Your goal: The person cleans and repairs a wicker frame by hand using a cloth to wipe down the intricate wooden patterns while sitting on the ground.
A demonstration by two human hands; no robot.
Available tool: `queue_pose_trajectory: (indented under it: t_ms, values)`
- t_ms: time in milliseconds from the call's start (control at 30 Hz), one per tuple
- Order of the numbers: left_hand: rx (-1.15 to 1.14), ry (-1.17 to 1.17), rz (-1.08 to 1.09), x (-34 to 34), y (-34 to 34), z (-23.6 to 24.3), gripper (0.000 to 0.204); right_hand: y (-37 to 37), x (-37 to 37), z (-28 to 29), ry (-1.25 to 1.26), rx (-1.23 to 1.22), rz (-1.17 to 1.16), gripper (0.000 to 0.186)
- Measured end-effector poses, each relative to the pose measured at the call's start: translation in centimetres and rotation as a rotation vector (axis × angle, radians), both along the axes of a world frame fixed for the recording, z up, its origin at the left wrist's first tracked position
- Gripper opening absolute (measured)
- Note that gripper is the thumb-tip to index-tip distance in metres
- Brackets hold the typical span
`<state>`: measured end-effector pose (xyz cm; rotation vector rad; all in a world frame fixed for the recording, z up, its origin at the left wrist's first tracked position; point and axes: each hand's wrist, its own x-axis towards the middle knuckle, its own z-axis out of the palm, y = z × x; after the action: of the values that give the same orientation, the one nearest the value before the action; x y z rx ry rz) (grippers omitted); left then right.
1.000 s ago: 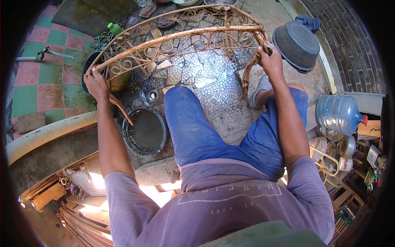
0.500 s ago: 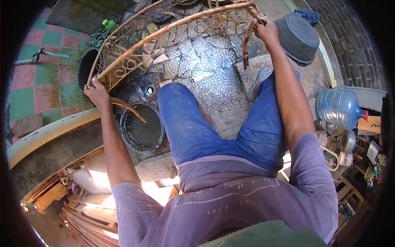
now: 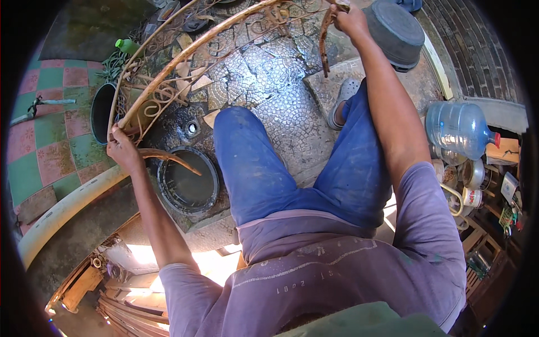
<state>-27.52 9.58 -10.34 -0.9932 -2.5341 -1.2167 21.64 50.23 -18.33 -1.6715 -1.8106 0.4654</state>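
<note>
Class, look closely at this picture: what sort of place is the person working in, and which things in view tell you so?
Probably an outdoor yard or wash area beside a house: the ground is mosaic stone paving with a floor drain, and a large water bottle and an upturned grey basin stand about.

Mosaic stone floor [image 3: 281,90], wet and dark near a small drain [image 3: 192,128] — bearing a round black basin [image 3: 188,180], an upturned grey tub [image 3: 396,33], a clear water jug [image 3: 457,129] lying sideways; checkered red-green tiles [image 3: 50,140] adjoin left.

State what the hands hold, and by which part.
Both hands grip a rusty scrolled metal frame: left hand at its left corner, right hand at its right corner.
</note>
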Motion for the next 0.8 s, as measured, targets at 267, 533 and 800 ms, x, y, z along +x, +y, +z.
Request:
queue_pose_trajectory:
  t_ms: [267, 533, 800]
  values:
    - [-0.107, 0.001, 0.168, 4.8, 0.3, 2.2, 0.057, 1.6, 0.9, 1.4, 0.056, -0.01, -0.078, 0.028]
    - [-0.186, 0.064, 0.266, 6.8, -0.2, 2.6, 0.061, 2.7, 1.0, -0.7, 0.164, 0.138, -0.025, 0.025]
    - [-0.127, 0.124, 0.271, 7.3, -1.5, 0.9, 0.059, -0.5, -3.0, 1.8, 0.832, -0.102, -0.067, 0.021]
